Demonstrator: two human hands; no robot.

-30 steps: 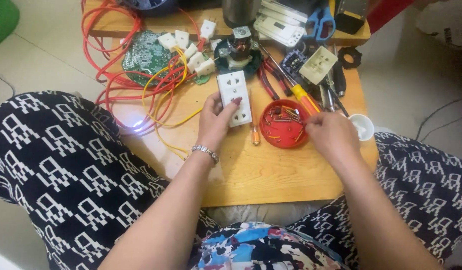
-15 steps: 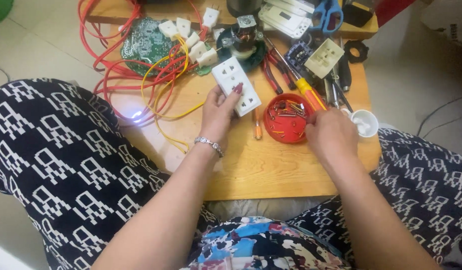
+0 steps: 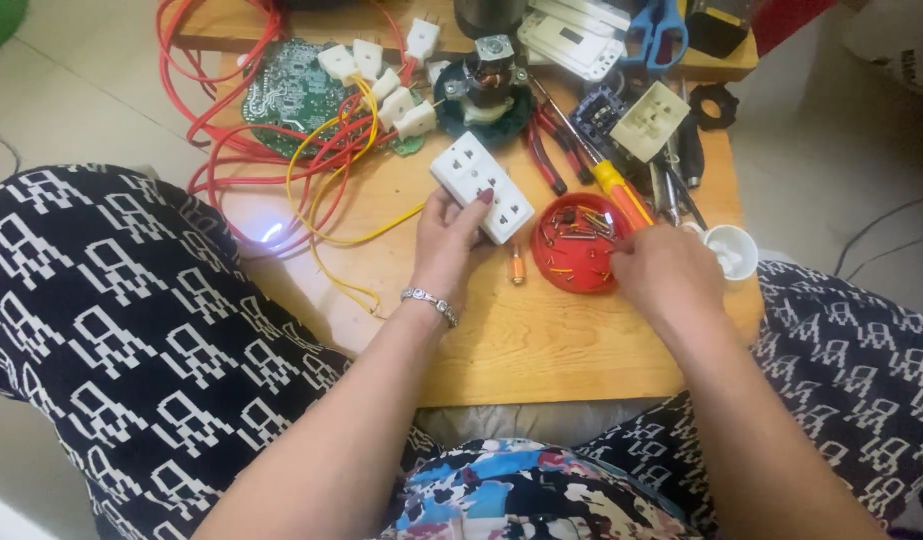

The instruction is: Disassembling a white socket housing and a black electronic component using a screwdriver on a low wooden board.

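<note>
Fingers of the left hand curl round the white rectangular plastic socket block, lifted slightly near the middle of the pale wooden table. Right of it, the right hand hovers half-closed over the round red plastic lid of small screws; whether it holds anything cannot be told.

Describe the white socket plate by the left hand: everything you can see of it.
The white socket plate is a rectangular, plastic-looking panel with several groups of dark pin holes on its face. It lies face up and diagonal on the wooden table, left of the red dish. The left hand holds its near edge, fingertips on top.
</note>
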